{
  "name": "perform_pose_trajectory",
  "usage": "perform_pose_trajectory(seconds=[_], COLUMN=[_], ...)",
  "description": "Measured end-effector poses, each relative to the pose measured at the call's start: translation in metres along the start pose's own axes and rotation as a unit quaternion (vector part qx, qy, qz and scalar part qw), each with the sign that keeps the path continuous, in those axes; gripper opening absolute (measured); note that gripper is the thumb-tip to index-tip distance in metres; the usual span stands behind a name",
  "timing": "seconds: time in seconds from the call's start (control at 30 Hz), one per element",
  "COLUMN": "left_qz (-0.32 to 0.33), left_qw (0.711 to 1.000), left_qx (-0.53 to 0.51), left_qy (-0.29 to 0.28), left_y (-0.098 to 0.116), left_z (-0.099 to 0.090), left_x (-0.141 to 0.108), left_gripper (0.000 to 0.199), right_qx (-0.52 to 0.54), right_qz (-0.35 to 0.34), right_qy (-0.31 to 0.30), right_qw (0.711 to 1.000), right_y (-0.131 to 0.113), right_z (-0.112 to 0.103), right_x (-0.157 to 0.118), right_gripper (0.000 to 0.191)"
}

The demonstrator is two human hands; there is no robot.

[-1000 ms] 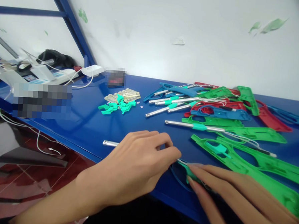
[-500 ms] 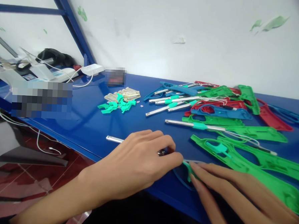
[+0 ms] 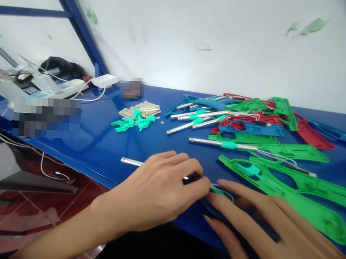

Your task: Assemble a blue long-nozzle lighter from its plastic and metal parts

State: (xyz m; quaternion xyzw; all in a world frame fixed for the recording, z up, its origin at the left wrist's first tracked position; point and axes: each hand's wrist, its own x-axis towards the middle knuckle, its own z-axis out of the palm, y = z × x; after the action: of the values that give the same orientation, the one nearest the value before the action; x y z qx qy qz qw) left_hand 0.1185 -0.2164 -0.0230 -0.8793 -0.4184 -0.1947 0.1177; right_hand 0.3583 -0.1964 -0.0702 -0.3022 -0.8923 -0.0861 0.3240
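Observation:
My left hand is closed over a lighter-like part in the lower middle. A silver metal tube sticks out to its left, and something dark and shiny shows between thumb and forefinger. Most of what it grips is hidden. My right hand is just to its right, fingers spread. One fingertip lies by a small teal piece and a thin white wire. Beneath the hands, a dark blue plastic shell is partly visible. Green handle-shaped shells lie beside my right hand.
On the blue table, several silver tubes with teal sleeves and wires lie among red, blue and green shells. Teal clips and cream-coloured parts are heaped further left. A white power strip and cables stand at back left.
My right fingers have come off the pinch on the teal piece and spread apart, the forefinger lifting. My left hand keeps its grip. The view has shifted slightly.

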Motion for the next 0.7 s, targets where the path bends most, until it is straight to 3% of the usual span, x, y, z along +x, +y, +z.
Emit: perform_pose_trajectory(seconds=[0.17,0.7], left_qz=[-0.013,-0.113], left_qw=[1.000,0.971], left_qx=[-0.015,-0.210], left_qy=[0.008,0.008], left_y=[-0.001,0.001], left_z=[0.003,0.012], left_x=[-0.003,-0.002], left_gripper=[0.044,0.012], right_qx=[0.059,0.081], right_qz=[0.008,-0.016], right_qy=[0.042,0.044], right_qw=[0.997,0.996], right_y=[0.006,0.010], right_z=[0.005,0.006], right_x=[-0.006,-0.006], right_gripper=[0.025,0.018])
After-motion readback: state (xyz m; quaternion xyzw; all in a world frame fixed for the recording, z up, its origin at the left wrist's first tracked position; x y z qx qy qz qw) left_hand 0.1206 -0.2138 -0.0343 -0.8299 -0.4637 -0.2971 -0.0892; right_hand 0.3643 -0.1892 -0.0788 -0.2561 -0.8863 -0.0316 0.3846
